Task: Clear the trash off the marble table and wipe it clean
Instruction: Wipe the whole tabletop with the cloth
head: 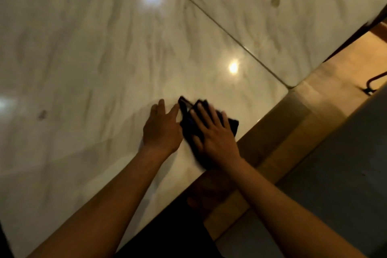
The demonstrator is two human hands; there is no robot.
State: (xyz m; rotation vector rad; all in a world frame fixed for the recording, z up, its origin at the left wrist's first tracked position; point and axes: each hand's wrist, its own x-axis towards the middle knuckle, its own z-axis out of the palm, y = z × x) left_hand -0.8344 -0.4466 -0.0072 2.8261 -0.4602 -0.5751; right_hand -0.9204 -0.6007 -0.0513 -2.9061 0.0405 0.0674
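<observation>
Wiping: I judge this to be the wiping part of the task, as I see no trash on the marble table [88,52].
Cloth: a dark cloth [189,120] lies folded flat on the marble, lower centre of the frame, close to the table's near edge.
Right hand: my right hand [211,132] lies flat on the cloth, fingers straight and spread, pressing it down rather than gripping it. A flat palm keeps the whole pad against the stone, I think.
Left hand: my left hand [162,125] rests on the bare marble just left of the cloth, fingers straight and released, holding nothing. Its fingertips sit near the cloth's edge; whether they touch it I cannot tell. It probably steadies me as I lean in.
Table surface: glossy, with two bright light reflections, one upper centre, one right of centre. A seam [209,21] runs diagonally from the top centre toward the right.
Marks left: a small dark smudge [42,114] sits at middle left, and faint brownish spots [275,1] show at upper right, beyond the seam. Both are well apart from the cloth, so I judge wiping is unfinished.
Beyond the table: a wooden floor strip [293,132] and a grey surface [345,163] fill the lower right.
</observation>
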